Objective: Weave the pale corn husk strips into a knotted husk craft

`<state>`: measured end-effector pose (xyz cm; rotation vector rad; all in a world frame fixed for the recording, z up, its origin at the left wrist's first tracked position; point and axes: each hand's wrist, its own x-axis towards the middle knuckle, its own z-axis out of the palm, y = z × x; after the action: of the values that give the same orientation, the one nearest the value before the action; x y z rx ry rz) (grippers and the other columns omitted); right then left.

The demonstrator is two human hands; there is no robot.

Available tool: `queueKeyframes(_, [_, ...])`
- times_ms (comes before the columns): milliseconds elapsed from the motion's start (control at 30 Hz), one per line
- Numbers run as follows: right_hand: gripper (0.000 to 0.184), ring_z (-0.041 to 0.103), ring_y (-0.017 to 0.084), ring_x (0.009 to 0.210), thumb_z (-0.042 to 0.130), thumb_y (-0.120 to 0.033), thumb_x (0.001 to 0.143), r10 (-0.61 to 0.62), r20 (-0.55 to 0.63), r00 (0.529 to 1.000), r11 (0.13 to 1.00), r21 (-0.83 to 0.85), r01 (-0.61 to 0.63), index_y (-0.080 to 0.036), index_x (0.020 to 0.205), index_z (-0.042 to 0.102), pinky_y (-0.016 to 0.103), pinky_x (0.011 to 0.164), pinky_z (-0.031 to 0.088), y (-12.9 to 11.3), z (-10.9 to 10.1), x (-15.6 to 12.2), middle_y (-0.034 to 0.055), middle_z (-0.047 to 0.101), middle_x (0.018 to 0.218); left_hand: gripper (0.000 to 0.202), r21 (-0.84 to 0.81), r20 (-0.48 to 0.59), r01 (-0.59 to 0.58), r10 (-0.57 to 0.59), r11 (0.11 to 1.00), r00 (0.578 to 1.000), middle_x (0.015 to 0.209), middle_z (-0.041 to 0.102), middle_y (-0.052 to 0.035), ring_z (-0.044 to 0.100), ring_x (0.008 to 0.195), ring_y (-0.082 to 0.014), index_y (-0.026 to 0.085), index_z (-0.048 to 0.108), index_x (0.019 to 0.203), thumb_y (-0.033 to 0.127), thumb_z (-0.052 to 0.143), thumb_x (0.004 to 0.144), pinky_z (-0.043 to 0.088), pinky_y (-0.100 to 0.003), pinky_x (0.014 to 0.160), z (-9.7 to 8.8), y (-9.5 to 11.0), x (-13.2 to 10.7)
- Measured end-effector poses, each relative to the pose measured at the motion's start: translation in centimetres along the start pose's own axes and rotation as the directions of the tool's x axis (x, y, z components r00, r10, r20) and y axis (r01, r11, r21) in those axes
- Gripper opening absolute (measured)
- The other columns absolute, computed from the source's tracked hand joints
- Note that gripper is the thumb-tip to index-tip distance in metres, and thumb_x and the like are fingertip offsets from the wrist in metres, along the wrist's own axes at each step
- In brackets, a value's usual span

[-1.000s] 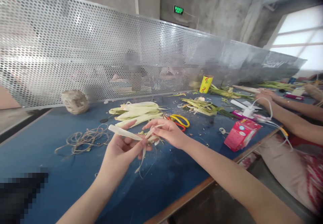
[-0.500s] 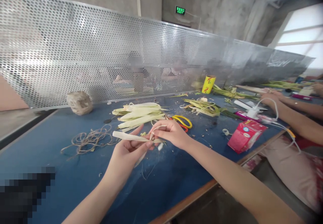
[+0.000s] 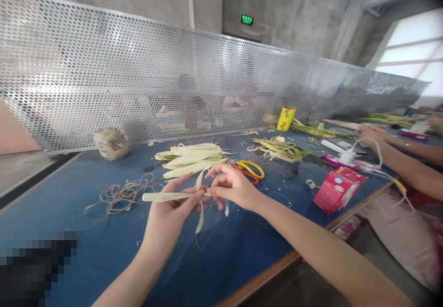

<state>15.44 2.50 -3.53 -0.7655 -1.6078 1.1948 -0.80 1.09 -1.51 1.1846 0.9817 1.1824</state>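
Note:
Corn husk strips (image 3: 157, 197) are pinched between thumb and fingers of my left hand (image 3: 173, 212), one pale strip sticking out to the left. Other strips from the same piece stand up and hang down at the crossing point. My right hand (image 3: 237, 189) has its thumb and forefinger closed on the husk at that crossing, close against the left fingertips. The fingers partly hide the join. Just beyond my hands lies a pile of pale corn husks (image 3: 194, 155). Scissors with yellow and red handles (image 3: 254, 168) rest behind my right hand.
Tangled twine (image 3: 121, 196) lies left on the blue table (image 3: 114, 256), near a wrapped roll (image 3: 110, 143). Greener husks (image 3: 282, 149), a yellow roll (image 3: 285, 118) and a pink box (image 3: 337, 189) are to the right. A perforated metal screen (image 3: 148, 76) runs behind. A co-worker's arms (image 3: 398, 154) reach in.
The long husk strip has shifted left and levelled. One strip now stands upright and another hangs below my fingers. My right fingers have moved down to the crossing.

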Motion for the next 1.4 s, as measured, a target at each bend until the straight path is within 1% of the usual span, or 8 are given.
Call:
queueKeyframes(133, [0.009,0.047,0.005,0.044,0.047,-0.019,0.082,-0.111,-0.046,0.993,0.951,-0.296,0.093,-0.022,0.087,0.04,0.019,0.043,0.039,0.5,0.4,-0.2,-0.0034,0.049,0.075,0.054,-0.073,-0.007,0.046,-0.047,0.996,0.999,0.075,0.072,-0.0056,0.068,0.072,-0.0208,0.016,0.046,0.106,0.02,0.074,0.06,0.055,-0.026,0.06,0.0,-0.1,0.1])
queueKeyframes(267, [0.012,0.043,0.009,0.061,0.043,-0.011,0.082,-0.318,0.005,0.948,0.776,-0.574,0.263,-0.02,0.09,0.042,0.023,0.056,0.042,0.3,0.3,-0.7,0.0007,0.044,0.081,0.05,-0.102,-0.004,0.078,-0.079,0.992,0.997,0.077,0.072,-0.0069,0.068,0.073,-0.0204,0.016,0.045,0.104,0.015,0.072,0.062,0.055,-0.025,0.061,0.0,0.0,0.0])
queueKeyframes(400, [0.033,0.046,0.013,0.08,0.048,-0.004,0.074,-0.408,0.219,0.886,0.609,-0.658,0.443,-0.022,0.101,0.048,0.026,0.066,0.045,0.0,0.0,-1.1,0.0045,0.039,0.095,0.053,-0.148,0.028,0.093,-0.09,0.985,0.996,0.077,0.071,-0.0047,0.068,0.065,-0.0157,0.015,0.048,0.103,0.012,0.074,0.057,0.054,-0.022,0.059,-0.2,-0.2,0.0])
queueKeyframes(467, [0.031,0.045,0.013,0.082,0.051,-0.006,0.074,-0.42,0.288,0.861,0.56,-0.664,0.495,-0.023,0.099,0.054,0.026,0.069,0.045,-0.1,0.0,-1.2,0.004,0.036,0.094,0.055,-0.158,0.031,0.086,-0.082,0.984,0.996,0.076,0.071,-0.0042,0.067,0.061,-0.0145,0.014,0.049,0.103,0.012,0.075,0.054,0.054,-0.022,0.058,-0.2,-0.5,0.1])
queueKeyframes(700, [0.009,0.044,0.007,0.066,0.056,-0.019,0.079,-0.426,0.306,0.852,0.515,-0.692,0.506,-0.02,0.086,0.061,0.022,0.06,0.043,0.2,0.0,-1.1,0.0022,0.038,0.09,0.059,-0.172,0.041,0.074,-0.068,0.982,0.997,0.078,0.071,-0.004,0.066,0.064,-0.0144,0.014,0.048,0.106,0.015,0.075,0.054,0.053,-0.024,0.061,-0.2,-0.8,0.2])
queueKeyframes(1100, [0.004,0.053,0.011,0.07,0.056,-0.016,0.08,-0.423,0.121,0.898,0.738,-0.529,0.419,-0.019,0.08,0.059,0.023,0.059,0.046,0.1,0.3,-0.7,0.0029,0.053,0.083,0.061,0.096,0.079,-0.173,0.166,0.98,0.983,0.078,0.069,-0.0021,0.065,0.065,-0.0152,0.014,0.045,0.115,0.025,0.07,0.06,0.054,-0.029,0.066,-0.6,-0.8,0.4])
queueKeyframes(1267, [0.005,0.052,0.005,0.049,0.051,-0.015,0.081,-0.256,0.01,0.967,0.918,-0.31,0.247,-0.018,0.081,0.054,0.021,0.048,0.044,0.9,0.5,-0.4,0.0017,0.05,0.086,0.057,0.187,0.035,-0.214,0.211,0.959,0.977,0.082,0.068,-0.0037,0.065,0.069,-0.0159,0.014,0.045,0.116,0.025,0.066,0.064,0.054,-0.029,0.064,-0.9,-1.1,0.7])
queueKeyframes(1400, [0.003,0.045,0.006,0.041,0.055,-0.02,0.078,-0.081,-0.064,0.995,0.975,-0.211,0.066,-0.018,0.077,0.053,0.02,0.041,0.037,0.9,0.6,-0.2,-0.0044,0.047,0.06,0.053,0.24,0.062,-0.272,0.265,0.932,0.962,0.083,0.067,-0.0041,0.064,0.069,-0.016,0.016,0.045,0.117,0.024,0.063,0.067,0.053,-0.029,0.064,-1.1,-1.5,0.9])
